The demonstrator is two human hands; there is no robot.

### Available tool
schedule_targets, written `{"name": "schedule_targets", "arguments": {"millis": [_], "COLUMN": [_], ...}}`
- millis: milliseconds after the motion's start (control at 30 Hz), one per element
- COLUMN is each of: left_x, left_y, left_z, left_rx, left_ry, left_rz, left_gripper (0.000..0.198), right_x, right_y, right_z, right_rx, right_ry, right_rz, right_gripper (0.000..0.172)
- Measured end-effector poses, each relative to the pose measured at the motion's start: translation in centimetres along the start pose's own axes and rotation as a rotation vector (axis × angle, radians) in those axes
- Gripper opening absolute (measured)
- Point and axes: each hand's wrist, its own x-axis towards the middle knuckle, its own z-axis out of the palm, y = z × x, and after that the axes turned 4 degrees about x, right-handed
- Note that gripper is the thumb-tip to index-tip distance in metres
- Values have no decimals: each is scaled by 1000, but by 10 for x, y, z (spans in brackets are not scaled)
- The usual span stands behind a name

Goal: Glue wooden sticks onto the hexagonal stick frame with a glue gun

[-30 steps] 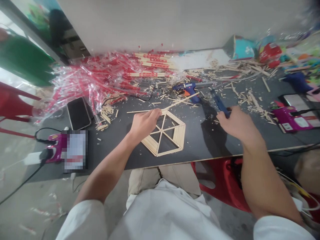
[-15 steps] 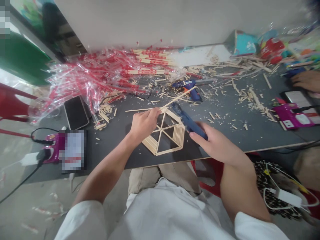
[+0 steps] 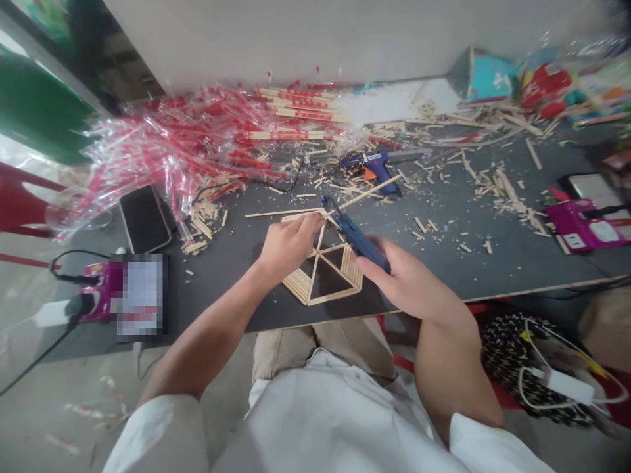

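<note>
Nearest, the person's white shirt (image 3: 335, 420) and khaki trousers (image 3: 315, 348) sit just below the edge of a dark-topped table (image 3: 444, 266). To the near right, a white charger (image 3: 569, 386) and its cable lie on a black patterned cloth (image 3: 522, 368).

On the table, in front of the person, lies a flat hexagonal stick frame (image 3: 335, 293), built from bundled wooden sticks with thin spokes running to its centre. The left hand (image 3: 290, 246) is on the frame's far-left side, its fingers (image 3: 308, 230) curled closely together and pinching the sticks there, though the exact grip is partly hidden. A long loose stick (image 3: 369, 192) runs from that corner toward the far right.

The right hand (image 3: 409, 282) comes in from the right, its fingers (image 3: 379, 253) wrapped firmly around a blue glue gun (image 3: 352, 235). The gun is tilted, with its nozzle end just above the frame's far corner.

To the left are a black phone (image 3: 144, 219) and a magenta device (image 3: 96, 292). Farther right is a second magenta device (image 3: 574, 223). Just beyond the hands lies another glue gun (image 3: 377, 171), amid scattered wood scraps (image 3: 507, 197). Along the far edge, a heap of red-printed plastic wrappers (image 3: 162, 141) holds chopsticks (image 3: 290, 115), and a teal box (image 3: 486, 77) leans against the wall (image 3: 296, 39).
</note>
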Motion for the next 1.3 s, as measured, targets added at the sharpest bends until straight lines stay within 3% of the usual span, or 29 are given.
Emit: {"name": "schedule_targets", "arguments": {"millis": [400,1300], "left_x": [-2,-1], "left_y": [5,6], "left_z": [2,1], "left_rx": [-52,-28], "left_ry": [-128,-117], "left_rz": [-89,-90], "left_gripper": [44,48], "right_x": [1,1], "right_y": [1,-11], "right_z": [10,14], "right_rx": [35,-141], "right_ry": [-15,-65], "right_rz": [11,-85], "right_gripper": [36,27]}}
